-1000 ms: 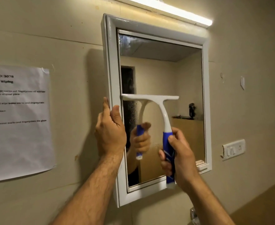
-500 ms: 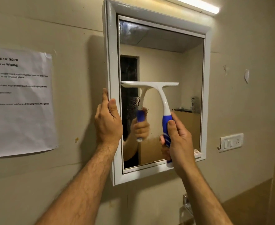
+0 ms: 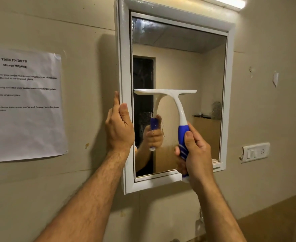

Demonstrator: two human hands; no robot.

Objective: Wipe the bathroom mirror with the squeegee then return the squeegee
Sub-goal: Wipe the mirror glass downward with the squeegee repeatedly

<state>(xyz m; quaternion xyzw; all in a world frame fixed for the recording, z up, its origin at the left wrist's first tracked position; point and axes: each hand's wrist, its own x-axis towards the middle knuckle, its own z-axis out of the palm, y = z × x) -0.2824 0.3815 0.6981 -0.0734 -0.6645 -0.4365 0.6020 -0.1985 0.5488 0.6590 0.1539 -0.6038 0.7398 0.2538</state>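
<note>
Right hand (image 3: 194,154) is wrapped tight around the blue handle of the squeegee (image 3: 171,100); its white blade lies level against the mirror (image 3: 187,67) at mid-height, its left end at the frame (image 3: 124,67). Left hand (image 3: 119,126) clasps the frame's left edge. Bare glass lies above and below the blade.

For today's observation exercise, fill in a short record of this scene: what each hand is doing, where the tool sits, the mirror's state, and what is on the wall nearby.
left hand: grips the left side of the mirror frame
right hand: closed on the squeegee by its blue handle
blade: level, against the mirror glass at about mid-height
glass: droplets visible below the blade, left part
wall left: printed paper sheet
wall right: switch plate
</note>
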